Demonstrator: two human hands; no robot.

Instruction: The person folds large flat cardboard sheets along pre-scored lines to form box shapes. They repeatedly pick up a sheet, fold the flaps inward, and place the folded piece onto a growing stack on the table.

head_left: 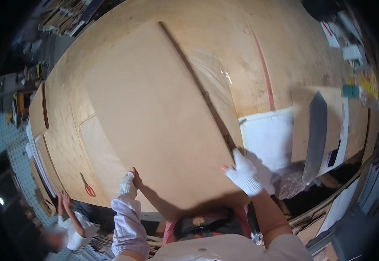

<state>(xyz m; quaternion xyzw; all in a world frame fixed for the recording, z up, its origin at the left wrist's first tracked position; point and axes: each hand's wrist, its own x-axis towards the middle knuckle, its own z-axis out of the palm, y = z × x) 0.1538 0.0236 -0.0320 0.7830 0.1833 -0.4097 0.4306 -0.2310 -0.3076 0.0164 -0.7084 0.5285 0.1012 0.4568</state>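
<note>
A large flat brown cardboard sheet (154,117) fills the middle of the head view, lifted over a wide plywood table (281,48). My left hand (128,182), in a white glove with open fingertips, grips the sheet's near edge from below. My right hand (243,173), also in a white glove, holds the sheet's near right corner. A clear plastic film (211,74) lies along the sheet's right side.
Red-handled scissors (87,187) lie on the table at the left. A white board (268,139) and a smaller cardboard piece (315,122) with a grey strip sit to the right. Another person (70,226) stands at lower left with raised hands. Small items clutter the far right.
</note>
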